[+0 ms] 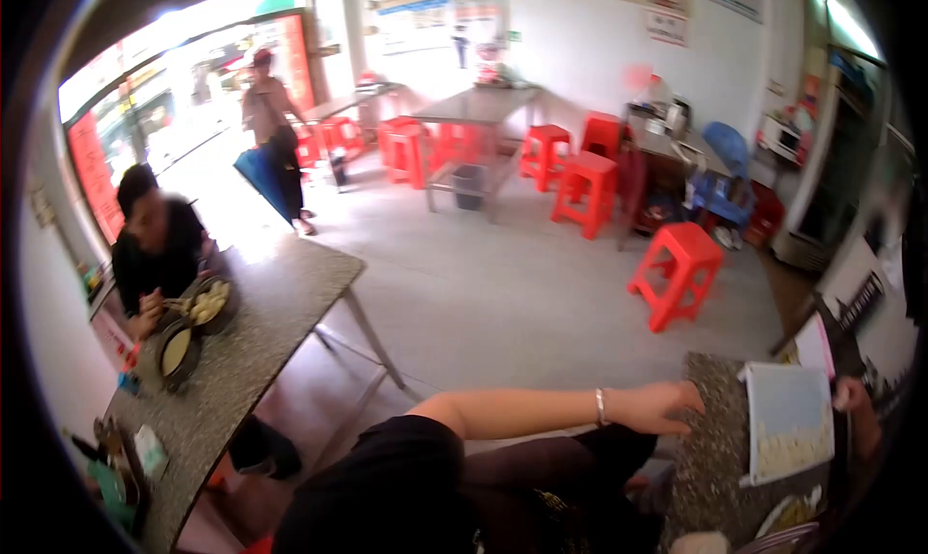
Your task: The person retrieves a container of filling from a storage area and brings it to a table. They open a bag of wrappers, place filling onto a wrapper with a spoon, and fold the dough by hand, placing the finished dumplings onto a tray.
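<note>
My left hand point(662, 406), with a bracelet on the wrist, reaches right to the edge of a speckled stone-topped table point(710, 457). Its fingers are loosely bent and apart, holding nothing. Closest to it on this table is a white tray point(788, 423) with rows of small pale pieces, perhaps dumplings, at its near end. Another person's hand point(851, 396) is at the tray's right side. A plate of food point(791, 515) is partly visible below the tray. At the bottom edge, a pale rounded shape point(701, 542) may be my right hand; no fingers show.
Across the left table point(290, 288), a seated person point(155, 235) has two dark bowls point(177, 351) of food. Another person point(271, 119) stands by the doorway with a blue umbrella point(263, 182). Red stools point(679, 269), more tables point(478, 104) and a bin point(470, 187) occupy the floor.
</note>
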Demonstrator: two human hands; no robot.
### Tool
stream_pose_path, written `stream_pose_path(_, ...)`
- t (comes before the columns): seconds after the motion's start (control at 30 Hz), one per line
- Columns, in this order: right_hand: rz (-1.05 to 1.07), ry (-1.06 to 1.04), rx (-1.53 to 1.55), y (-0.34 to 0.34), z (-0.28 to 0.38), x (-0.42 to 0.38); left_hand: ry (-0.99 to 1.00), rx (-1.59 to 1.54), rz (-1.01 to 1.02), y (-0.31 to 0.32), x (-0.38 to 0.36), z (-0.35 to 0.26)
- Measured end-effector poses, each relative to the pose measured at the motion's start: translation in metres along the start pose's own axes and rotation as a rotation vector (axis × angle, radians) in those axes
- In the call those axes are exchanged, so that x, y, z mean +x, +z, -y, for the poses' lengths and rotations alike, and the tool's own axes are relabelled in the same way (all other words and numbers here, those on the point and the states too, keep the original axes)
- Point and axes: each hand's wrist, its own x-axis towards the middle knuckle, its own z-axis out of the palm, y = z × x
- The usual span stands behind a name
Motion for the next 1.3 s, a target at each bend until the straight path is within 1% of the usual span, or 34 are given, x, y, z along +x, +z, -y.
stream_pose_path(0.03,0.023,-0.004,0.108,-0.01,-0.021,0.006,0.064,-0.021,-0.002,0.009,0.004,0.001)
stream_pose_path(0.1,0.034,-0.026,0.026,-0.023,0.002,-0.001,0.083,0.017,0.037,0.021,0.012,0.001)
stream_pose_path(0.13,0.039,-0.037,-0.015,-0.028,0.013,-0.003,0.113,0.002,0.014,0.03,0.016,-0.003)
stream_pose_path(0.17,0.057,-0.062,-0.169,-0.034,0.036,-0.018,0.131,-0.023,0.058,0.035,0.023,-0.01)
stream_pose_path(0.2,0.004,-0.053,-0.147,-0.031,0.066,-0.036,0.081,-0.096,0.127,0.045,0.031,-0.019)
stream_pose_path(0.23,-0.051,0.068,-0.099,-0.04,0.063,-0.051,0.112,-0.118,0.129,0.053,0.039,-0.029)
stream_pose_path(0.27,-0.094,0.063,-0.118,-0.046,0.063,-0.066,0.142,-0.18,0.181,0.063,0.047,-0.04)
stream_pose_path(0.3,-0.133,0.154,-0.113,-0.05,0.075,-0.082,0.159,-0.223,0.217,0.074,0.054,-0.048)
stream_pose_path(0.33,-0.239,0.182,-0.17,-0.058,0.068,-0.099,0.226,-0.29,0.297,0.09,0.063,-0.055)
stream_pose_path(0.37,-0.294,0.16,-0.118,-0.066,0.055,-0.114,0.202,-0.317,0.347,0.104,0.067,-0.06)
stream_pose_path(0.4,-0.38,0.139,-0.197,-0.074,0.044,-0.131,0.169,-0.326,0.386,0.119,0.073,-0.064)
stream_pose_path(0.43,-0.459,0.115,-0.271,-0.081,0.044,-0.15,0.213,-0.356,0.442,0.131,0.076,-0.072)
stream_pose_path(0.47,-0.489,0.095,-0.436,-0.082,0.055,-0.16,0.27,-0.347,0.465,0.143,0.08,-0.074)
stream_pose_path(0.5,-0.541,0.121,-0.459,-0.084,0.054,-0.172,0.326,-0.336,0.485,0.155,0.082,-0.077)
stream_pose_path(0.53,-0.584,0.107,-0.498,-0.086,0.052,-0.183,0.303,-0.362,0.538,0.165,0.083,-0.085)
stream_pose_path(0.57,-0.62,0.102,-0.539,-0.087,0.051,-0.196,0.324,-0.382,0.592,0.176,0.086,-0.091)
stream_pose_path(0.63,-0.648,0.192,-0.553,-0.086,0.054,-0.208,0.525,-0.276,0.549,0.193,0.092,-0.1)
stream_pose_path(0.67,-0.644,0.198,-0.601,-0.083,0.052,-0.212,0.556,-0.193,0.555,0.201,0.091,-0.102)
stream_pose_path(0.7,-0.633,0.189,-0.647,-0.081,0.05,-0.211,0.557,-0.198,0.591,0.207,0.092,-0.104)
stream_pose_path(0.73,-0.64,0.215,-0.644,-0.077,0.049,-0.209,0.597,-0.113,0.575,0.212,0.092,-0.105)
stream_pose_path(0.77,-0.616,0.172,-0.784,-0.072,0.049,-0.207,0.635,-0.028,0.557,0.215,0.091,-0.104)
stream_pose_path(0.8,-0.586,0.121,-0.922,-0.069,0.047,-0.206,0.643,0.02,0.612,0.217,0.09,-0.097)
stream_pose_path(0.83,-0.583,0.138,-0.919,-0.067,0.045,-0.206,0.638,0.02,0.628,0.216,0.088,-0.094)
stream_pose_path(0.9,-0.643,0.099,-0.97,-0.065,0.041,-0.203,0.662,0.052,0.612,0.213,0.085,-0.09)
stream_pose_path(0.97,-0.65,0.127,-0.975,-0.063,0.045,-0.202,0.653,0.039,0.616,0.212,0.082,-0.082)
stream_pose_path(1.03,-0.68,0.174,-0.834,-0.061,0.047,-0.196,0.642,0.019,0.6,0.213,0.081,-0.078)
stream_pose_path(1.1,-0.578,0.228,-0.511,-0.049,0.058,-0.18,0.643,-0.009,0.62,0.21,0.083,-0.077)
stream_pose_path(1.13,-0.461,0.199,-0.583,-0.041,0.058,-0.172,0.636,-0.015,0.626,0.21,0.082,-0.073)
stream_pose_path(1.17,-0.359,0.189,-0.574,-0.031,0.061,-0.162,0.644,-0.027,0.627,0.211,0.083,-0.069)
stream_pose_path(1.23,-0.29,0.153,-0.465,-0.011,0.067,-0.14,0.641,-0.034,0.616,0.209,0.084,-0.063)
stream_pose_path(1.27,-0.277,0.145,-0.462,-0.008,0.069,-0.134,0.635,-0.073,0.623,0.206,0.085,-0.06)
stream_pose_path(1.3,-0.288,0.142,-0.523,-0.003,0.07,-0.129,0.629,-0.112,0.628,0.203,0.087,-0.057)
